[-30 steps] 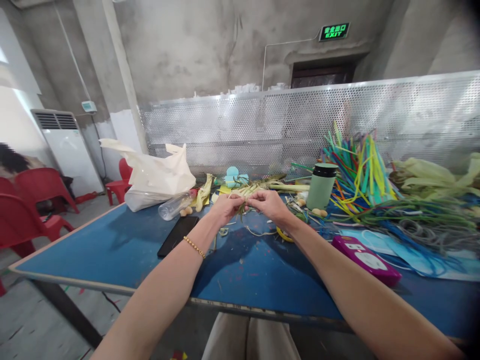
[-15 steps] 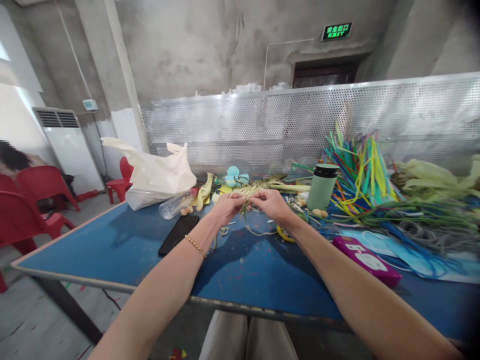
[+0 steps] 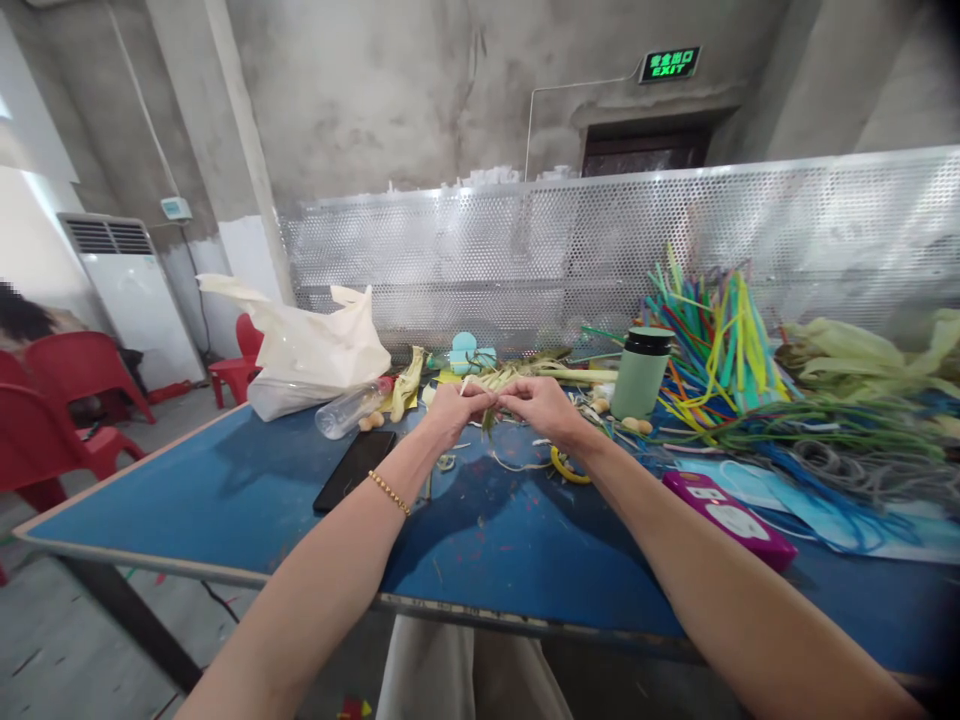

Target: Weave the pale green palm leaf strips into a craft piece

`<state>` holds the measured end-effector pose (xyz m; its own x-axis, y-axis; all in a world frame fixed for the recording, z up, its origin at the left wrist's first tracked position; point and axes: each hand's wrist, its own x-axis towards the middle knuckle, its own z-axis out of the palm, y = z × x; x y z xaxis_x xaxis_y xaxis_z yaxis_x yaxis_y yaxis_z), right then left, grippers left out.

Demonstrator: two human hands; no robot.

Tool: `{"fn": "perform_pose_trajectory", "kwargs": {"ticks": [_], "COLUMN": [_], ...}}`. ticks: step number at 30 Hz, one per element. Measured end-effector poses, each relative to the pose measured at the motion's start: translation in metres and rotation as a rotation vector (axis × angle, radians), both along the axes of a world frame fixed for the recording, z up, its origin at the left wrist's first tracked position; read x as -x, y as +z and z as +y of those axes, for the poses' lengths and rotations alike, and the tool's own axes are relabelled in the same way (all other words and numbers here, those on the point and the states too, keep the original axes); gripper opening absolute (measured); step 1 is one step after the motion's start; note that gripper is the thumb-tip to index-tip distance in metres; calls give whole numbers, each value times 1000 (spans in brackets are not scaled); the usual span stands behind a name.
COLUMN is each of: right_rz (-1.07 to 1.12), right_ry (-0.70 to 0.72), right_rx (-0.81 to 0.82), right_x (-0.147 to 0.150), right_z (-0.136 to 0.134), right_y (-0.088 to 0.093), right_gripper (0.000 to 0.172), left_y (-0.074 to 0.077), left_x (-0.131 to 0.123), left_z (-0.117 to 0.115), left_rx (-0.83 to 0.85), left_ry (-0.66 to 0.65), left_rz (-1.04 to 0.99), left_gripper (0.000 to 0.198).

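My left hand [image 3: 456,412] and my right hand [image 3: 547,408] meet above the middle of the blue table [image 3: 480,560], fingertips almost touching. Both are closed in a pinch on thin green plant strands [image 3: 489,424], whose ends hang down between them. What exactly lies between the fingertips is too small to make out. Just behind my hands, pale green stalks [image 3: 577,376] lie across the table. Loose scraps and a yellow ring [image 3: 568,468] lie below my right wrist. A black phone [image 3: 354,472] rests left of my left forearm.
At the back left are a cream plastic bag [image 3: 319,340] and a clear bottle [image 3: 346,412]. On the right stand a green tumbler [image 3: 641,375] and coloured strips [image 3: 739,340], with a magenta box [image 3: 727,520] nearer. Cords and husks spread far right. Red chairs [image 3: 90,375] and a seated person are left.
My hands keep their pinch with only a tiny shift of the fingers. The view has moved slightly, and my legs under the table have shifted left.
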<state>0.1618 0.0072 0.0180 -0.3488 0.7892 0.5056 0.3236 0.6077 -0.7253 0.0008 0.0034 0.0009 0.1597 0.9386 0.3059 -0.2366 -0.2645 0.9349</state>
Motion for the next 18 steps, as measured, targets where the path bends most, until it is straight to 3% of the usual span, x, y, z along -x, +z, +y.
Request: {"fn": "perform_pose_trajectory", "kwargs": {"ticks": [18], "right_rz": [-1], "right_ry": [53], "right_rx": [47], "right_x": [-4], "right_z": [-1], "right_y": [5], "right_gripper": [21], "left_y": [-1], "left_x": [2], "left_z": [5], "left_rx": [30], "left_ry": [-36], "left_rz": [-111], "left_gripper": [20]}}
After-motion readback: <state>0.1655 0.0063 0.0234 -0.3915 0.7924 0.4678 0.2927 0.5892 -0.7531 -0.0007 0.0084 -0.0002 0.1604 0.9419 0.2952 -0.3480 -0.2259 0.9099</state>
